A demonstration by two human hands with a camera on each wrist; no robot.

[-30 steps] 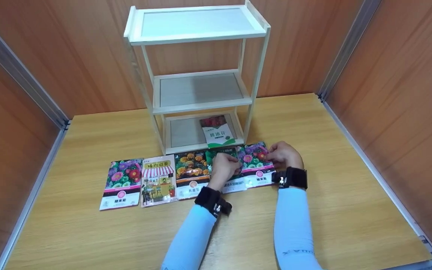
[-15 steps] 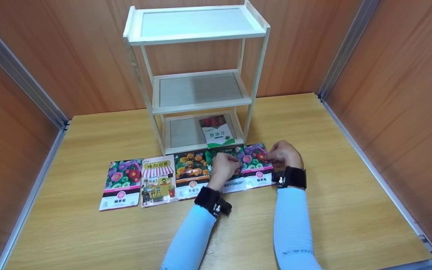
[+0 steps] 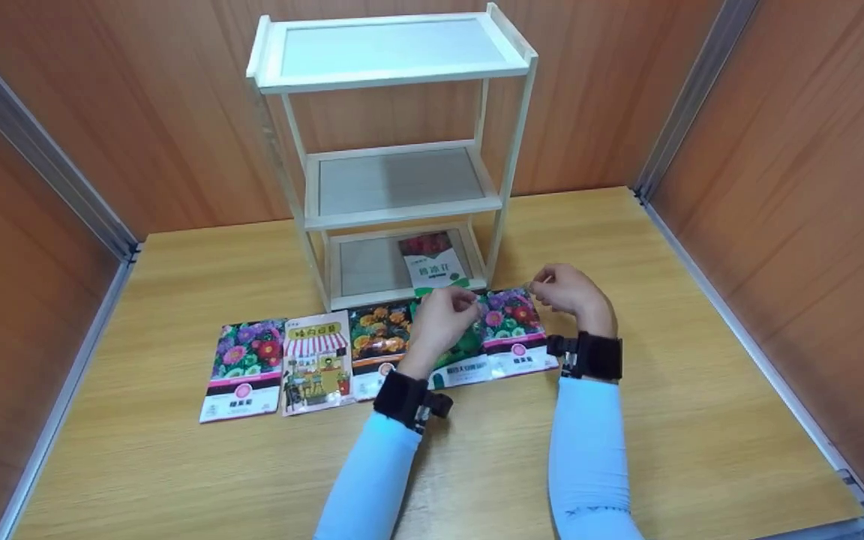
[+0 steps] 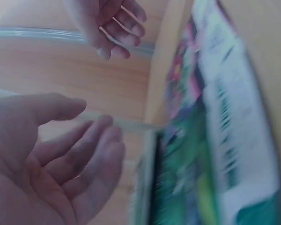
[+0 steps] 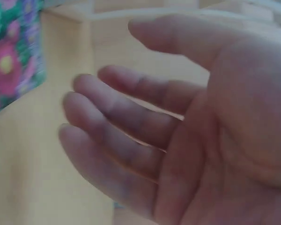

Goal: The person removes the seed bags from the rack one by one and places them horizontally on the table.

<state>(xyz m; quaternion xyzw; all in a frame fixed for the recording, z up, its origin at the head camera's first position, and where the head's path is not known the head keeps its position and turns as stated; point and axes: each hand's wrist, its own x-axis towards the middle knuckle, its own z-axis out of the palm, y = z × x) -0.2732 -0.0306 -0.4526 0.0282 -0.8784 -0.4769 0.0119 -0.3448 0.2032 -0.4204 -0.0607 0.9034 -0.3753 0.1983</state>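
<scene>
In the head view my left hand (image 3: pixel 439 322) is over a green seed packet (image 3: pixel 466 370), hiding part of it. In the left wrist view the left hand (image 4: pixel 61 159) has thumb and fingers apart with nothing between them, and the blurred green packet stretches alongside. My right hand (image 3: pixel 568 291) is just off the upper right corner of a seed packet with purple and red flowers (image 3: pixel 514 330). The right wrist view shows the right hand (image 5: pixel 178 122) with loosely bent fingers and nothing held, the flower packet's corner in front of it.
Left of the hands, a marigold packet (image 3: pixel 383 337), a cartoon-shop packet (image 3: pixel 318 367) and another flower packet (image 3: pixel 243 367) continue the row on the wooden table (image 3: pixel 139 457). Behind stands a three-tier shelf (image 3: pixel 402 217), a red-flowered packet (image 3: pixel 432 262) on its lowest tier. Wood-grain walls (image 3: pixel 792 187) enclose the table.
Both hands have lifted off the packets: the right has moved up and away from the flower packet, the left slightly up and back, uncovering more of the green packet. The packets hardly shift.
</scene>
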